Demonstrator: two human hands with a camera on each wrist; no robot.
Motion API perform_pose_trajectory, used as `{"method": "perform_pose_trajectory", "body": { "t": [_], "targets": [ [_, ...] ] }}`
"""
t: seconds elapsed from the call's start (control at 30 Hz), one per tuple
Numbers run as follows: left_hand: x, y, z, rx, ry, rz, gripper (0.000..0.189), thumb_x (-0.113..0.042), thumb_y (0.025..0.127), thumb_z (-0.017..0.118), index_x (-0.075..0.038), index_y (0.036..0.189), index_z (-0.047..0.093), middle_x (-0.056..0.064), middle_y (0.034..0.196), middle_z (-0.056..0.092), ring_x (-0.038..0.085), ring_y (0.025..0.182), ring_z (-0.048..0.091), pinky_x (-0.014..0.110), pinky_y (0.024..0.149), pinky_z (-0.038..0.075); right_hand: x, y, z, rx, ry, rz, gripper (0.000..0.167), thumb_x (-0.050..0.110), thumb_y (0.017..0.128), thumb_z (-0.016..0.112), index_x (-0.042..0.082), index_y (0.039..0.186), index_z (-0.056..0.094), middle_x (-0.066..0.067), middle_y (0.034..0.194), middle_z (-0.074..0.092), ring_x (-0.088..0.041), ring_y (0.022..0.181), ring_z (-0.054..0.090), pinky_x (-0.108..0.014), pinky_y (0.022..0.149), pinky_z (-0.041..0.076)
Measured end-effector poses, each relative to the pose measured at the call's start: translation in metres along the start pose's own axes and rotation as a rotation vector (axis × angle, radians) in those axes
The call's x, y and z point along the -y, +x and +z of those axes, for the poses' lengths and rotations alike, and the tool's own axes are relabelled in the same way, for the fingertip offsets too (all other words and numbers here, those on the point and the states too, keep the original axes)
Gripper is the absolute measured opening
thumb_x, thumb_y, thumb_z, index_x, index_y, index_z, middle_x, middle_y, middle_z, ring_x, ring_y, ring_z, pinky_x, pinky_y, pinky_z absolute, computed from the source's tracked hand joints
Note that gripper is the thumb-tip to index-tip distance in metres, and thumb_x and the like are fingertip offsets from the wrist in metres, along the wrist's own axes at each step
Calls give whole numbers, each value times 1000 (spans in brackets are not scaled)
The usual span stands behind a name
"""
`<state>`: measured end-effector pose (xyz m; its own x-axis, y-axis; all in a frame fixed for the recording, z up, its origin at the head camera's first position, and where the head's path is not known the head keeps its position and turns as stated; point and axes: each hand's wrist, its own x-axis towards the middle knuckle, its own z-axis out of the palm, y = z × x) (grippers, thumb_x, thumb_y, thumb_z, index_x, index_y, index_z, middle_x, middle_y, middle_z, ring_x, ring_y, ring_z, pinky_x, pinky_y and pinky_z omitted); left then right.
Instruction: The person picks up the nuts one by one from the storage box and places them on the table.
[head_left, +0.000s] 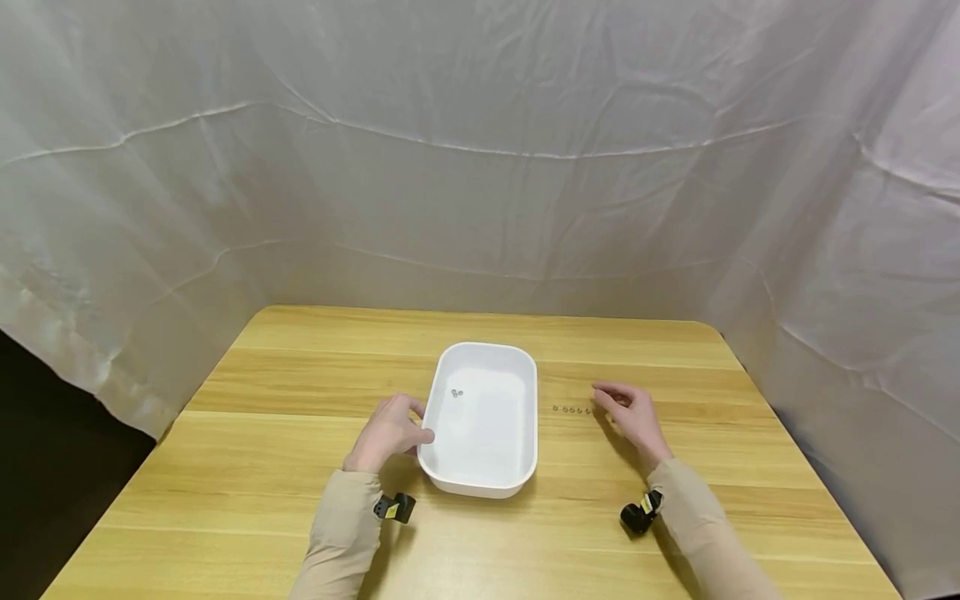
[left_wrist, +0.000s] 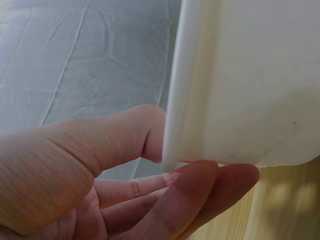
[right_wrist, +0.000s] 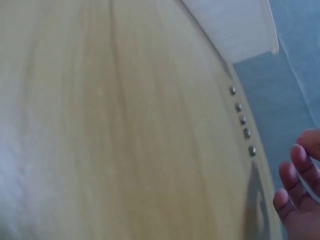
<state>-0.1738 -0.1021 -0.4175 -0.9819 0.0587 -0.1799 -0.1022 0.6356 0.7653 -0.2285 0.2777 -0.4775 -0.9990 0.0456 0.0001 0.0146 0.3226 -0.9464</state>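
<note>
A white rectangular tub (head_left: 480,487) stands mid-table. My left hand (head_left: 386,435) grips its left side; in the left wrist view the thumb (left_wrist: 117,132) lies at the rim and the fingers bend against the outside wall. Inside the tub are 3 small metal nuts (head_left: 455,393), toward the far left. Several more nuts (right_wrist: 242,120) form a row on the table right of the tub. Over the row's right end hovers my right hand (head_left: 633,417), thumb and index fingertips close together. Whether anything is between those fingertips is hidden.
The wooden table (head_left: 225,492) has pale grey fabric (head_left: 480,217) hanging behind it and along its sides. Each wrist wears a small black camera, the left one (head_left: 402,507) close to the tub's near left corner and the right one (head_left: 637,518) low over the table.
</note>
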Motion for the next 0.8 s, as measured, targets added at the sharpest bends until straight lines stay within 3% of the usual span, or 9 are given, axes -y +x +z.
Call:
{"method": "perform_pose_trajectory", "body": {
  "t": [0.13,0.23,0.4,0.57,0.8],
  "targets": [
    [0,0,0,0,0,1,32,2,77,71,9,109,69,21,95,72,19,64,71,30,61,63,11,-7,5,50,61,29,46,25,98,63,3,138,58,-18,125,62,-24,106,64,-28,92,58],
    [0,0,0,-1,-4,2,32,2,77,71,9,108,69,21,96,72,20,64,71,31,61,63,18,-7,6,58,-62,-74,42,25,99,62,2,134,61,-22,128,64,-29,110,65,-26,92,57],
    [0,0,0,-2,-2,4,31,2,77,71,9,107,69,22,98,71,19,64,71,30,61,63,31,-6,9,63,-269,-278,35,20,99,63,-2,125,67,-22,121,71,-25,106,70,-20,89,57],
    [0,0,0,-2,5,5,31,2,77,71,8,107,70,21,97,72,19,64,71,31,61,63,47,-9,15,107,-299,-355,32,15,97,65,-3,123,68,-23,116,72,-25,102,70,-24,90,58],
    [0,0,0,-5,7,8,30,2,77,71,9,106,69,21,96,71,18,63,70,31,62,63,73,-17,29,195,-316,-410,29,10,94,67,-3,119,70,-24,113,73,-32,99,72,-21,82,59]
  ]
}}
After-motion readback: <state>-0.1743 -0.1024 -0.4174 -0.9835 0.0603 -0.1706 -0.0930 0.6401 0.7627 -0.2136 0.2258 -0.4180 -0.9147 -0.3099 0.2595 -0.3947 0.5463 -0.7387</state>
